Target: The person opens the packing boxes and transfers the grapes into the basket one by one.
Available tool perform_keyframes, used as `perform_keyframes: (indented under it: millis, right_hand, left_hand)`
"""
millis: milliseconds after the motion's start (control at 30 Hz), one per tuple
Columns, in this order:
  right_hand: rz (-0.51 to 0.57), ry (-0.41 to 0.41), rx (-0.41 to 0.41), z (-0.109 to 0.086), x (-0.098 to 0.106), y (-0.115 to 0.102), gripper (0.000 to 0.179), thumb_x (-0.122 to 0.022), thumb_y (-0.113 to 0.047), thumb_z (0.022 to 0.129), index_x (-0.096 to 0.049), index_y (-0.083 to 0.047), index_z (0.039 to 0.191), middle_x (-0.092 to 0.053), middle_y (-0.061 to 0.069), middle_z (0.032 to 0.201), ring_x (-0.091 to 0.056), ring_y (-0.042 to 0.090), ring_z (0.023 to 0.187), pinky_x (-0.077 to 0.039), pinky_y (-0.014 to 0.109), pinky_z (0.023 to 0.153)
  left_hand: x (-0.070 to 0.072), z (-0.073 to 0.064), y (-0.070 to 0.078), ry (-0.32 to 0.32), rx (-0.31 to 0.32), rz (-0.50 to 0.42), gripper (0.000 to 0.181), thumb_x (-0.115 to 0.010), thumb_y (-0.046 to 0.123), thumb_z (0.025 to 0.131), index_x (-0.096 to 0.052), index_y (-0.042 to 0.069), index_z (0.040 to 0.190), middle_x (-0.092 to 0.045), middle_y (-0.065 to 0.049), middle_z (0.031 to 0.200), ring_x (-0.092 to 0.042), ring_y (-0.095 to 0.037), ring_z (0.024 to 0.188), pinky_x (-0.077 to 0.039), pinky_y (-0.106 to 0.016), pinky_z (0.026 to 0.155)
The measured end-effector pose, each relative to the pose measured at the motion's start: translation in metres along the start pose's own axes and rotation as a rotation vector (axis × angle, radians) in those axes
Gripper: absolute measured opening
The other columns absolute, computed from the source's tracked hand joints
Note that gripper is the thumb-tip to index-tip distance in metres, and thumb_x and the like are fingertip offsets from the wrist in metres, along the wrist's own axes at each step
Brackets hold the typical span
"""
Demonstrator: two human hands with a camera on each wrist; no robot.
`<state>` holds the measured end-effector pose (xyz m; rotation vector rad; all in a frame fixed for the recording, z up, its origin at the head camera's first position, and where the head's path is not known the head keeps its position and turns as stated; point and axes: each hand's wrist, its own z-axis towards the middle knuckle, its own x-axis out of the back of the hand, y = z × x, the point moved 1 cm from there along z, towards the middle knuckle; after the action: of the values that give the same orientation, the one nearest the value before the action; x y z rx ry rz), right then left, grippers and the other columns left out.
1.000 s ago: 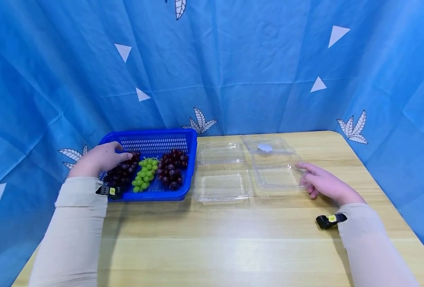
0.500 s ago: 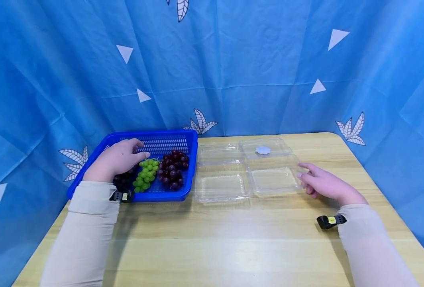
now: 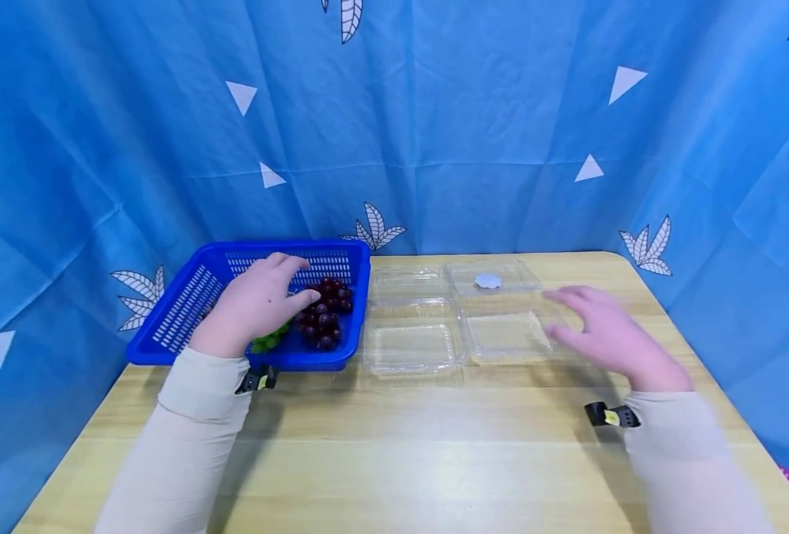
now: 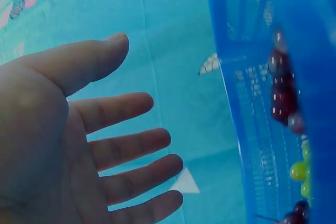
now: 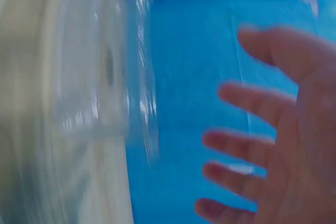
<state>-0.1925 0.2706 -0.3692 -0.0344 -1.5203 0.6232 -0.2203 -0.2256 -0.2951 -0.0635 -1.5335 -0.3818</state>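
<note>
Over the blue plastic basket (image 3: 317,360) hovers my left hand (image 3: 253,304), its fingers extended and holding nothing. A dark red grape bunch (image 3: 321,326) lies in the basket just right of this hand. Part of a green grape bunch (image 3: 269,341) shows below the palm, and the hand covers the basket's left side. In the left wrist view, dark grapes (image 4: 282,90) and green grapes (image 4: 299,171) appear past the basket rim. My right hand (image 3: 604,334), blurred, is raised with spread fingers beside a clear hinged container (image 3: 511,337) whose lid is open.
A second clear open container (image 3: 411,348) stands between the basket and the other container. On the right container's lid is a pale scalloped sticker (image 3: 488,281). A blue curtain (image 3: 474,148) hangs behind the wooden table (image 3: 408,460).
My left hand has moved right across the basket, off the left dark grapes. The right container has been shifted left against the other one, and my right hand has lifted away from it.
</note>
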Motion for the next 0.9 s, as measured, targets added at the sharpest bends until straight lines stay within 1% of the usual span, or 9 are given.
perform_keyframes:
  millis: [67,167,300,367,433,533,700,800,900]
  right_hand:
    - [-0.026,-0.052,0.06,0.002,-0.01,-0.012,0.06,-0.062,-0.048,0.099,-0.053,-0.014,0.148,-0.05,0.019,0.147,-0.041,0.048,0.135,-0.03,0.07,0.106]
    - [-0.056,-0.169,0.087,0.003,-0.022,-0.022,0.043,-0.062,-0.042,0.1,-0.067,-0.015,0.133,-0.066,0.009,0.131,-0.057,0.039,0.124,-0.038,0.063,0.105]
    - [-0.123,-0.251,0.039,0.001,-0.023,-0.016,0.029,-0.061,-0.034,0.1,-0.076,-0.016,0.117,-0.073,0.004,0.116,-0.066,0.036,0.112,-0.043,0.06,0.1]
    - [-0.137,-0.256,0.013,0.0,-0.022,-0.011,0.027,-0.062,-0.033,0.1,-0.077,-0.017,0.115,-0.073,0.006,0.115,-0.065,0.037,0.112,-0.044,0.06,0.099]
    - [-0.118,-0.268,-0.016,0.001,-0.022,-0.009,0.026,-0.063,-0.032,0.099,-0.077,-0.016,0.114,-0.072,0.007,0.116,-0.064,0.038,0.112,-0.046,0.059,0.097]
    - [-0.073,-0.296,-0.03,0.004,-0.026,-0.007,0.026,-0.063,-0.031,0.099,-0.077,-0.015,0.114,-0.072,0.006,0.116,-0.064,0.036,0.112,-0.047,0.057,0.097]
    - [-0.021,-0.334,-0.003,0.012,-0.031,-0.006,0.027,-0.063,-0.031,0.099,-0.077,-0.015,0.117,-0.072,0.003,0.118,-0.064,0.033,0.115,-0.048,0.055,0.098]
    - [-0.018,-0.34,0.011,0.014,-0.029,-0.006,0.026,-0.062,-0.027,0.099,-0.076,-0.015,0.118,-0.071,0.004,0.119,-0.063,0.034,0.117,-0.047,0.055,0.099]
    - [-0.035,-0.316,0.029,0.013,-0.026,-0.008,0.03,-0.06,-0.023,0.1,-0.073,-0.012,0.125,-0.068,0.009,0.126,-0.058,0.039,0.123,-0.043,0.059,0.103]
  left_hand:
    - [-0.007,0.001,0.011,0.025,-0.05,0.009,0.06,-0.061,0.048,0.099,-0.054,0.008,0.144,-0.051,-0.019,0.145,-0.044,-0.043,0.134,-0.036,-0.062,0.108]
    - [-0.025,0.002,0.037,0.057,-0.191,0.01,0.056,-0.066,0.046,0.096,-0.059,0.009,0.139,-0.056,-0.014,0.141,-0.049,-0.036,0.131,-0.038,-0.056,0.109]
    - [-0.057,0.004,0.09,0.049,-0.408,0.035,0.057,-0.071,0.04,0.094,-0.058,0.012,0.141,-0.057,-0.008,0.142,-0.05,-0.027,0.133,-0.04,-0.046,0.111]
    - [-0.074,0.007,0.113,0.033,-0.48,0.097,0.057,-0.072,0.038,0.094,-0.056,0.012,0.142,-0.058,-0.006,0.14,-0.053,-0.024,0.131,-0.042,-0.042,0.109]
    - [-0.091,0.014,0.128,-0.008,-0.532,0.155,0.052,-0.071,0.034,0.095,-0.057,0.011,0.14,-0.062,-0.006,0.135,-0.058,-0.023,0.125,-0.047,-0.04,0.105]
    - [-0.116,0.025,0.134,-0.093,-0.565,0.206,0.037,-0.066,0.028,0.099,-0.064,0.01,0.131,-0.068,-0.005,0.122,-0.065,-0.021,0.111,-0.053,-0.038,0.095]
    - [-0.142,0.034,0.127,-0.233,-0.523,0.12,0.026,-0.052,0.018,0.106,-0.067,0.014,0.127,-0.07,0.0,0.121,-0.066,-0.019,0.113,-0.052,-0.037,0.097]
    - [-0.148,0.036,0.124,-0.239,-0.51,0.079,0.03,-0.048,0.017,0.108,-0.063,0.015,0.133,-0.068,0.0,0.129,-0.063,-0.018,0.12,-0.048,-0.037,0.103]
    - [-0.149,0.037,0.125,-0.181,-0.523,0.073,0.037,-0.052,0.02,0.106,-0.056,0.012,0.142,-0.062,-0.004,0.137,-0.058,-0.02,0.127,-0.045,-0.037,0.107]
